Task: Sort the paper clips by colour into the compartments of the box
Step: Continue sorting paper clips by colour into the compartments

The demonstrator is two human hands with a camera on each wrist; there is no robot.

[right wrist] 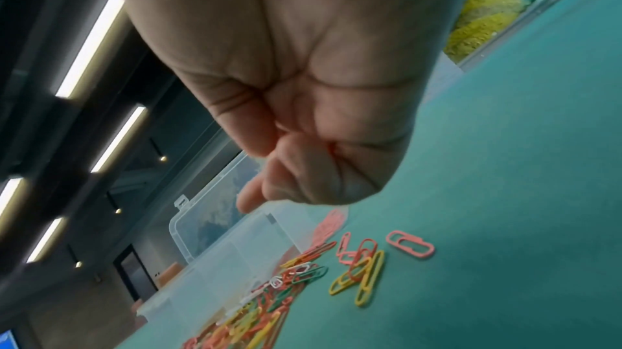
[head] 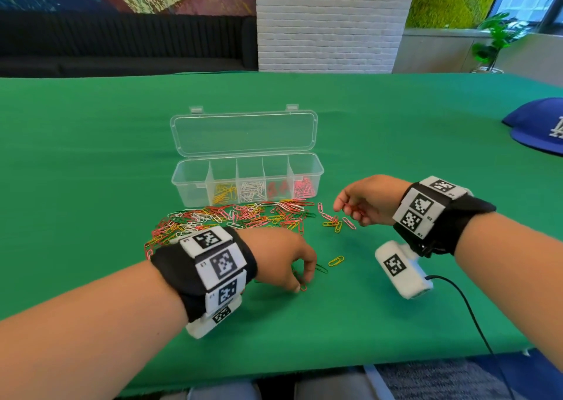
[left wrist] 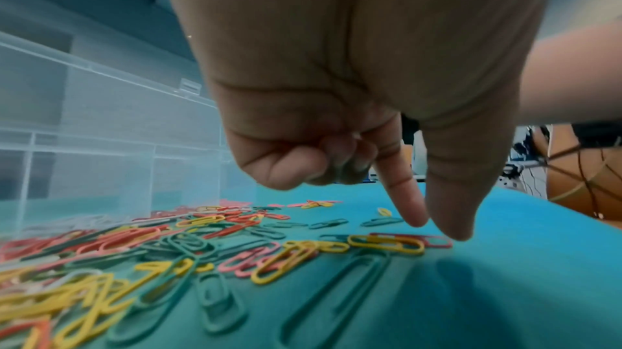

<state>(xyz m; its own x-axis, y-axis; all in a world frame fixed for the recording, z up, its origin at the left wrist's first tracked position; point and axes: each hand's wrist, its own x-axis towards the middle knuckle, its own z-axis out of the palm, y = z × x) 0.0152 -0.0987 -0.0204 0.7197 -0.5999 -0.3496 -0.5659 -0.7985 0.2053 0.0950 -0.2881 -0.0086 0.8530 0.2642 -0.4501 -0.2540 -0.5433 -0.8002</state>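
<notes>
A clear five-compartment box (head: 190,183) stands open on the green cloth. From the left, its compartments are empty, yellow, white, red and pink. A mixed pile of paper clips (head: 231,216) lies in front of it. My left hand (head: 300,277) reaches down to the cloth right of the pile. In the left wrist view the left hand (left wrist: 436,227) has index and thumb straight and apart and the other fingers curled, and the thumb tip touches a red clip (left wrist: 437,241). My right hand (head: 350,210) hovers right of the box, its fingers curled round red clips (head: 353,209).
A few pink and yellow clips (head: 335,221) lie below the right hand, and a lone yellow clip (head: 336,261) and a green clip (head: 321,268) lie near the left. A blue cap (head: 539,128) sits far right. A black cable (head: 475,317) crosses the near right corner.
</notes>
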